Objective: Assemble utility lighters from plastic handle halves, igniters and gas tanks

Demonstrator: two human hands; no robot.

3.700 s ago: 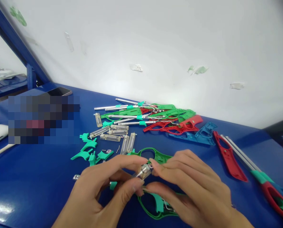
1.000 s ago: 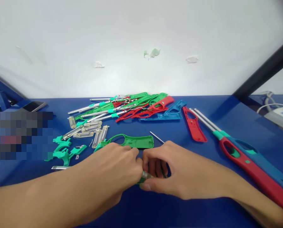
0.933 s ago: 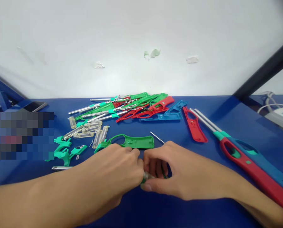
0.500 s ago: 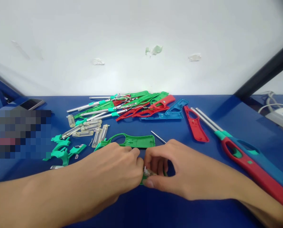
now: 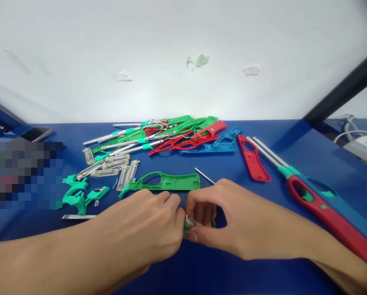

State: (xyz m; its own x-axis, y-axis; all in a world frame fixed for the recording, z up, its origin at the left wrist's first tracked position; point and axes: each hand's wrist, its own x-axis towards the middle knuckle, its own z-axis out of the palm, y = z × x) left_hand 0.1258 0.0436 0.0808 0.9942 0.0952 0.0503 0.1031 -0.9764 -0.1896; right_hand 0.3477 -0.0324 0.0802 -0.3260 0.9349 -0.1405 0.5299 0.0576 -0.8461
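Observation:
Low in the middle, my left hand (image 5: 152, 225) is closed, its fingers curled out of sight around a green piece. My right hand (image 5: 223, 221) pinches a clear fuel tank (image 5: 192, 222) with thumb and forefinger, right beside the left knuckles. Under the tank shows a bit of a green lighter casing half (image 5: 187, 235), mostly hidden by both hands. Just beyond the hands lies another green casing half (image 5: 180, 182), its hollow side up. A thin metal rod (image 5: 204, 175) rests behind my right hand.
Lighter parts with metal tubes and wires (image 5: 158, 135) are piled at the back. Several clear tanks (image 5: 105, 173) and teal plastic pieces (image 5: 75, 199) lie left. A red casing half (image 5: 254, 159) and two whole lighters (image 5: 312, 200) are right. A phone (image 5: 37, 134) lies far left.
The view has shifted slightly, showing more of the metal tube at left. Both hands keep nearly the same place and hold.

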